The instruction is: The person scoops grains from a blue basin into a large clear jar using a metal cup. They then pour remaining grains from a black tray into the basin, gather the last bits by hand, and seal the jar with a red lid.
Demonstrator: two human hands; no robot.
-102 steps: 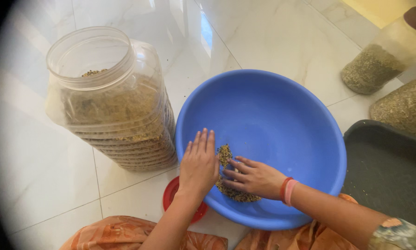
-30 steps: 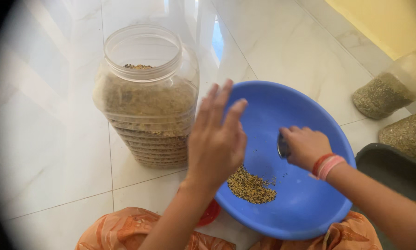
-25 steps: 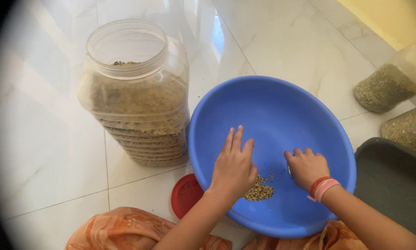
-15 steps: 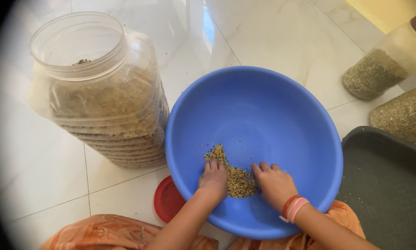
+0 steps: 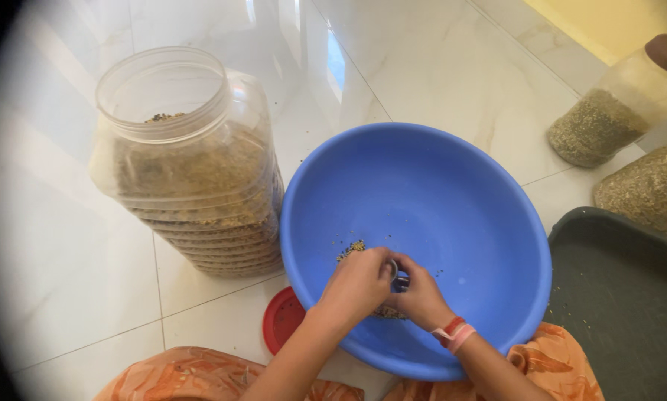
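Both of my hands meet over a small heap of mixed grain (image 5: 353,249) at the near side of a large blue basin (image 5: 423,137). My left hand (image 5: 358,286) is curled, its fingers closed over grain and pressed against a small shiny metal cup (image 5: 395,270). My right hand (image 5: 421,295), with red and pink bangles at the wrist, grips that cup from the right. Most of the heap is hidden under the two hands.
A big clear plastic jar (image 5: 192,178), open and nearly full of grain, stands on the marble floor left of the basin. Its red lid (image 5: 280,332) lies by the basin's near edge. A dark tray (image 5: 623,297) and two more grain jars (image 5: 593,130) are on the right.
My left hand came down from above the basin onto the grain. Both hands drew the heap together and have closed in until they touch around the metal cup.
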